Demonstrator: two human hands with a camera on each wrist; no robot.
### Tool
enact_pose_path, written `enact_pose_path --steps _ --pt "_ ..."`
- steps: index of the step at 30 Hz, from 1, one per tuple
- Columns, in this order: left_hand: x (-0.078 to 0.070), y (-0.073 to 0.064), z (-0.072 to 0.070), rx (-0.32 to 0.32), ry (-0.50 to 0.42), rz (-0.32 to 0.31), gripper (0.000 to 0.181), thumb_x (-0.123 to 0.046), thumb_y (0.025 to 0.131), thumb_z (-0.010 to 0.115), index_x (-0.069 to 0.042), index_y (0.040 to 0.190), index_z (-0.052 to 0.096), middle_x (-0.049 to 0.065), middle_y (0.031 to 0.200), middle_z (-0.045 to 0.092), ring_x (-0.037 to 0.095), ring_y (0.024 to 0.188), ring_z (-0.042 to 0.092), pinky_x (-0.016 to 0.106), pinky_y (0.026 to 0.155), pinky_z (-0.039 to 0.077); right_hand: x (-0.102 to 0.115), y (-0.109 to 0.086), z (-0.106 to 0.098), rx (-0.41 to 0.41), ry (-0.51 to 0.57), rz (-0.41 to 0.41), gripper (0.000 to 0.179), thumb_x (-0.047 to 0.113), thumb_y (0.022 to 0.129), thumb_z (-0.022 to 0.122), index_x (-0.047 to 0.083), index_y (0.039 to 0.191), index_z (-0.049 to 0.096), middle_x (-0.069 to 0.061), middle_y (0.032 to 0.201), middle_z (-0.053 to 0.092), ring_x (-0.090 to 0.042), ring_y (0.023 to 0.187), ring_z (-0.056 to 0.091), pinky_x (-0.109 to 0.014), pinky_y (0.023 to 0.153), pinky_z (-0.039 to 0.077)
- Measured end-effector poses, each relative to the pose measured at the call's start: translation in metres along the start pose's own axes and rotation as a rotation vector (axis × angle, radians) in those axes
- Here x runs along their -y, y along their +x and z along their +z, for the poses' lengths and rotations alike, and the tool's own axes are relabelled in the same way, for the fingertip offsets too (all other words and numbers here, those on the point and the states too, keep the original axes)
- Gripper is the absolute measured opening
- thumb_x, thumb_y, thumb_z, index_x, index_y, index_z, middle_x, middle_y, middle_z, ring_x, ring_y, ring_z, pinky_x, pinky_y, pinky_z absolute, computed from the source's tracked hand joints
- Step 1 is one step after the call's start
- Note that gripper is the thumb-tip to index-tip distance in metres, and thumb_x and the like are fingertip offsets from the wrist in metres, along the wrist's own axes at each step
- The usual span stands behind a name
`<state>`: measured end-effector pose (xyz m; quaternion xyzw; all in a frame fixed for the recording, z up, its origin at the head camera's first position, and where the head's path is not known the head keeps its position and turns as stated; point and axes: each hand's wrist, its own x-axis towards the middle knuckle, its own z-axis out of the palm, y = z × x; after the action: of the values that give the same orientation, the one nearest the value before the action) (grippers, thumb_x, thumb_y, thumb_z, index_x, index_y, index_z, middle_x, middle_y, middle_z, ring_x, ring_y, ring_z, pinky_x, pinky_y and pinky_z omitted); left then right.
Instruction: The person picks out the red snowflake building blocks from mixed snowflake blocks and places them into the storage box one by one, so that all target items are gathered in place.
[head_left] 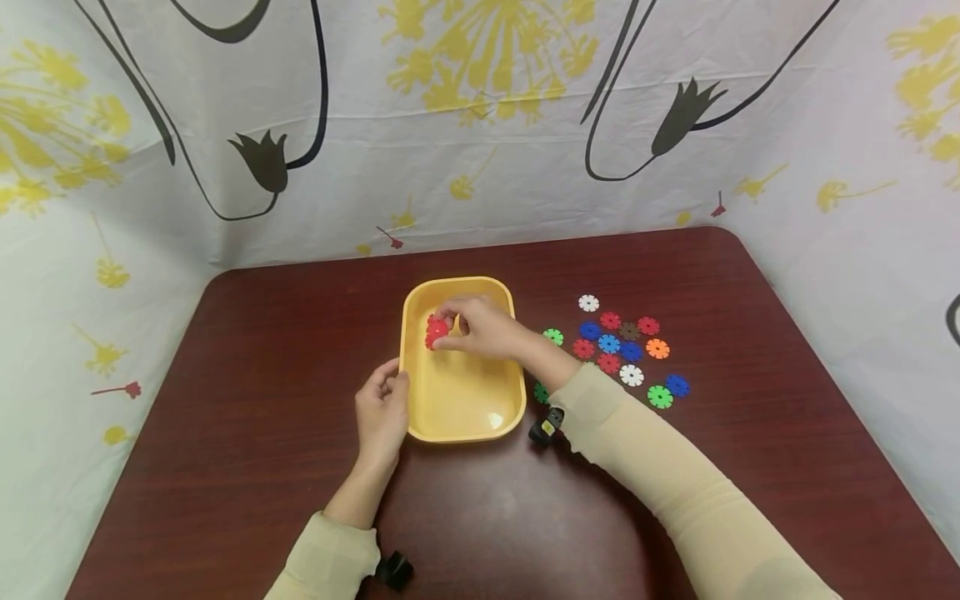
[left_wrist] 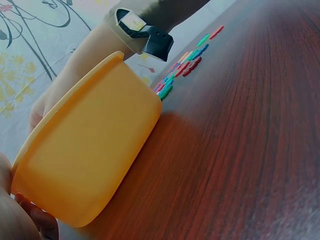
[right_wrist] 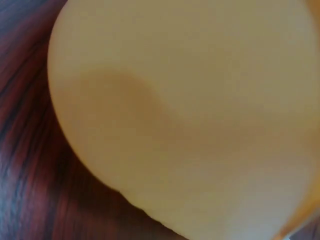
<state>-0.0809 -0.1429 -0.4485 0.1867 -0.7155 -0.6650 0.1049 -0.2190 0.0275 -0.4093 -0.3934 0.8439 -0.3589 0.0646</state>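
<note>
White cloth (head_left: 510, 200) with yellow and dark flower prints across the top of the frame; dark red-brown tabletop (head_left: 285, 333) in front. Yellow tray (head_left: 465, 404) mid-frame, long axis roughly up-down.

Key relation: red discs (head_left: 437, 332) sit right at the fingertips of the right hand (head_left: 487, 329), in the upper left part of the tray, inside the rim. That hand comes in over the tray's right rim with fingers (head_left: 457, 307) aimed left, so the discs lie left of it, in line with the reach. The little red bunch looks a bit longer up-down than across, i.e. crosswise to the reach. Index side above, thumb below, discs pinched between. Can't tell how many there are, if they're joined, or if they touch the tray floor. Right wrist view is too blurred to help.

Left hand (head_left: 382, 412): grasping the tray's left wall, thumb side at the rim, fingers curled against the outside. It's lower left of the discs with the wall in between, so the right hand is clearly the nearer one.

Loose discs (head_left: 609, 343), mixed colors, lie on the tabletop right of the tray, spread above and around the right forearm; a green one (head_left: 542, 392) sits just beside the tray's right wall, partly covered by the arm.
</note>
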Motion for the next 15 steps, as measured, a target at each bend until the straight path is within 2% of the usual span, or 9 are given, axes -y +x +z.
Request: enact_pose_path --steps 9,15 --pt "0.001 0.000 0.000 -0.002 -0.003 0.005 0.030 -0.010 0.099 0.056 0.001 0.125 0.067 0.003 0.070 0.052 0.004 0.055 0.046 0.018 0.051 0.041 -0.001 0.007 0.014 0.059 0.025 -0.032 0.021 0.021 0.086 0.083 0.010 0.099 0.071 0.004 0.081 0.065 -0.010 0.065 0.052 -0.021 0.061 0.042" --pt "0.001 0.001 0.001 -0.007 0.003 0.007 0.030 -0.009 0.099 0.057 0.002 0.125 0.067 0.001 0.069 0.053 0.004 0.056 0.048 0.019 0.052 0.042 0.000 0.009 0.020 0.142 0.004 -0.011 0.023 0.022 0.087 0.082 0.007 0.100 0.069 0.003 0.075 0.056 -0.011 0.067 0.049 -0.023 0.066 0.040"
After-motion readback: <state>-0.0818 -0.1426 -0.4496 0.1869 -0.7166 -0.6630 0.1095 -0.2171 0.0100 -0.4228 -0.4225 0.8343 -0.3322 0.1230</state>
